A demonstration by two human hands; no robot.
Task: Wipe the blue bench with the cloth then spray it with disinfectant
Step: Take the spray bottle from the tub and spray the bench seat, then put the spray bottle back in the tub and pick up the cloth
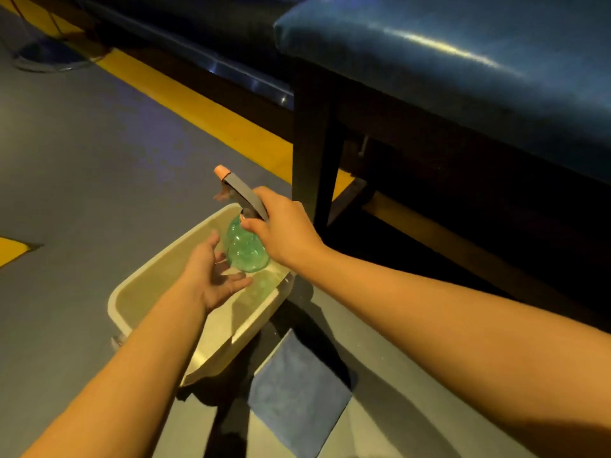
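**A:** Where is the disinfectant?

**B:** The green spray bottle (246, 251) hangs over the beige tub (165, 252) on the floor, close to the leg of the blue bench (463, 61). The right hand (284, 233) has its fingers curled round the neck, just under the grey trigger head. The left hand (211, 279) sits beside the bottle's body with its fingers spread and loose, holding nothing.

**A:** And the cloth?

**B:** The blue cloth (297, 391) lies flat on the floor just beside the tub. Neither hand touches it.

**A:** So what makes this step go well?

**B:** My guess is the bottle is being readied for spraying. The orange nozzle (221, 170) points away from the bench, so it needs turning toward the seat. The right hand's grip should shift so a finger reaches the trigger, and the left hand can steady the base during that. Then lift the bottle clear of the tub's rim and mist the padded top evenly. I can't tell whether the wiping is finished, so check that first.
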